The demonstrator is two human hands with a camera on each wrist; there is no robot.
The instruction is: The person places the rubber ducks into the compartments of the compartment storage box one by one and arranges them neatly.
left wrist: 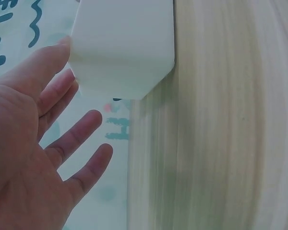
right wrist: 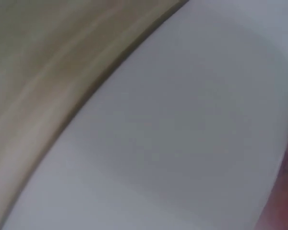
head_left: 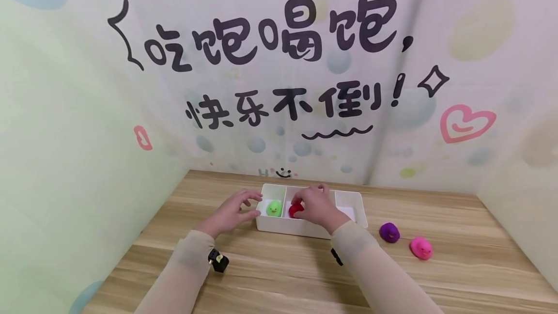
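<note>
A white divided box (head_left: 279,226) stands on the table near the wall. In its left compartment sits a light green toy duck (head_left: 273,208), facing me. My right hand (head_left: 317,205) reaches over the front wall and grips a red toy duck (head_left: 295,210) low in the compartment beside it. My left hand (head_left: 235,212) is at the box's left end, its fingers spread. In the left wrist view, the fingertips of the left hand (left wrist: 43,124) meet the edge of the white box (left wrist: 125,48). The right wrist view holds mostly the blurred box wall (right wrist: 163,124).
To the right of the box, a purple toy duck (head_left: 389,232) and a pink toy duck (head_left: 421,247) lie on the wooden table (head_left: 279,275). A printed cloth wall (head_left: 279,154) rises behind the box. A small black device (head_left: 219,261) is at the left wrist.
</note>
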